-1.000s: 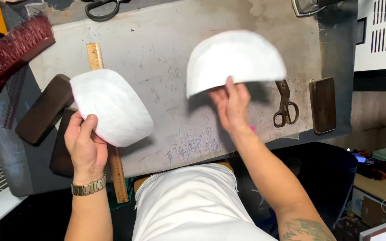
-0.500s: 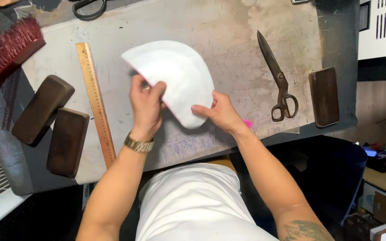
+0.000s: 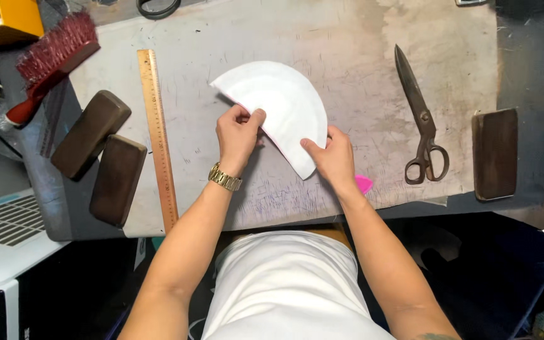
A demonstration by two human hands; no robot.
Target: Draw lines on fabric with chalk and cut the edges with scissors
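1. On the worn, scuffed table [image 3: 360, 38], pretty much dead centre, lies a white fan-shaped fabric piece [image 3: 281, 104]: curved edge up and to the right, straight edge running down to a point near the bottom. A thin pink line shows along that straight edge, so it could be more than one layer, but I can't tell.
2. Left hand [image 3: 237, 135] has its grip pinched shut on the straight edge, thumb on top.
3. Right hand [image 3: 332, 157] presses down on the lower tip, fingers closed on it.
4. Count time: one wooden ruler [image 3: 157, 138] left of the hands, one big pair of dark scissors [image 3: 420, 116] on the right, three brown rectangular blocks (two [image 3: 102, 154] at left, one [image 3: 494, 153] far right), and one red-bristled brush [image 3: 51, 60] top left.
5. One small pink bit [image 3: 364, 184] peeks out beside the right wrist.
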